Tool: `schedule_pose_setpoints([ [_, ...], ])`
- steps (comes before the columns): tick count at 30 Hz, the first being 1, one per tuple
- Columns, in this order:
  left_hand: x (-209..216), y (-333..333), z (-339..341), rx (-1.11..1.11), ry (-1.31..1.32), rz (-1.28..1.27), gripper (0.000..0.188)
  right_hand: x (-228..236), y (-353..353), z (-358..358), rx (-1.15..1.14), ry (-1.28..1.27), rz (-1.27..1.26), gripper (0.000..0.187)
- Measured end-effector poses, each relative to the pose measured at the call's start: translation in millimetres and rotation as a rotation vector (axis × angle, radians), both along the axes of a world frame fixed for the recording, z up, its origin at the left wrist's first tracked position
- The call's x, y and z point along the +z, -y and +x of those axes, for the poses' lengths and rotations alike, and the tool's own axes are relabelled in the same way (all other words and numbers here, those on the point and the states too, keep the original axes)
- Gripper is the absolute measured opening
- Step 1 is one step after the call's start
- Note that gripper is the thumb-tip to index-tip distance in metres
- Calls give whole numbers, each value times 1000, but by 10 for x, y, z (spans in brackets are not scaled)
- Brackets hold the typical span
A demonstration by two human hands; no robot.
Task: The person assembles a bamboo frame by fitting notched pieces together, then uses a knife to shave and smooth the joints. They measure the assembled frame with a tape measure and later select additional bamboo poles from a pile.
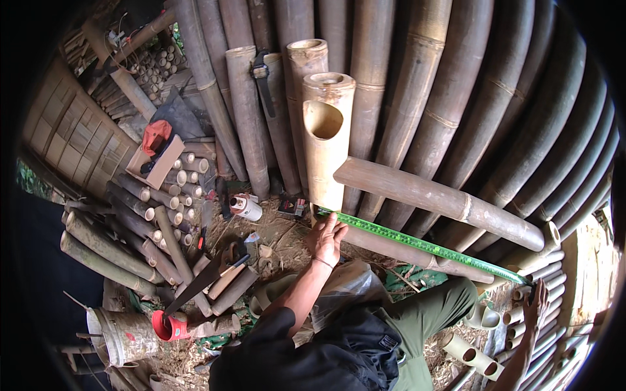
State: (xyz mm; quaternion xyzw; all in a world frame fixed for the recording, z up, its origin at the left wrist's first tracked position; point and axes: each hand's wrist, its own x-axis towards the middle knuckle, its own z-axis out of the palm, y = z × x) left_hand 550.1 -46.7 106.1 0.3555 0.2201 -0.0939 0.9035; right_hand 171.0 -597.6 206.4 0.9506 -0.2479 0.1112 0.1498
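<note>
A green tape measure is drawn out in a long, slightly slanting line between my hands. My left hand presses its end, fingers closed, against the foot of an upright pale bamboo post with an oval hole. At the far right, my right hand is closed at the tape's other end; its grip is dark and partly hidden. One bamboo crosspiece juts rightward from the post above the tape. A second bamboo crosspiece runs just below it.
Thick bamboo poles form a wall behind. On the left lie stacked bamboo pieces, a handsaw, a white bottle, a red cup and a dirty bucket. Notched bamboo pieces lie at the lower right.
</note>
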Motion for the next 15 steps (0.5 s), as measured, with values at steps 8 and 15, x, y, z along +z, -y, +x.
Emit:
schedule_pose_setpoints([
  [8,60,-96,18,0,-18,-2,19,-78,-101,142,-21,-29,67,81],
  [15,-86,-91,70,-161,110,-6,22,-10,-165,306,-42,-22,94,74],
])
